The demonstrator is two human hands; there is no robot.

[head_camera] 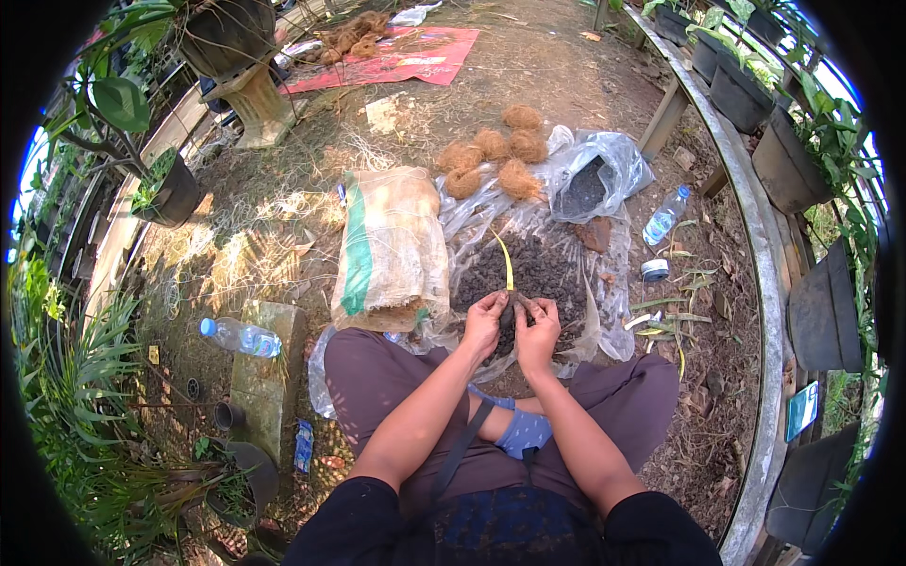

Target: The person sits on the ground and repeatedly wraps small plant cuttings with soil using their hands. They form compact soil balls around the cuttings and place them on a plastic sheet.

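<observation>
My left hand [484,322] and my right hand [536,327] meet over a heap of dark soil [545,262]. Pinched between their fingertips is the dark, soil-covered base of a narrow yellow-green leaf [509,272]. Its blade points up and away, curving left at the tip. Soil marks the fingers, and the hands partly hide what they hold. Beneath the heap lies a clear plastic sheet [617,311]. Left of it rests a woven sack [393,240] with a green stripe. Several balls of brown fibre [520,180] sit beyond the heap, beside an open plastic bag of dark material [623,166].
Plastic bottles lie on the right [666,216] and on a concrete slab [265,403] at left. A spool [655,269] and leaf strips [672,318] are right of the sheet. A rail with black pots [824,318] borders the right; a red banner [425,60] lies far ahead.
</observation>
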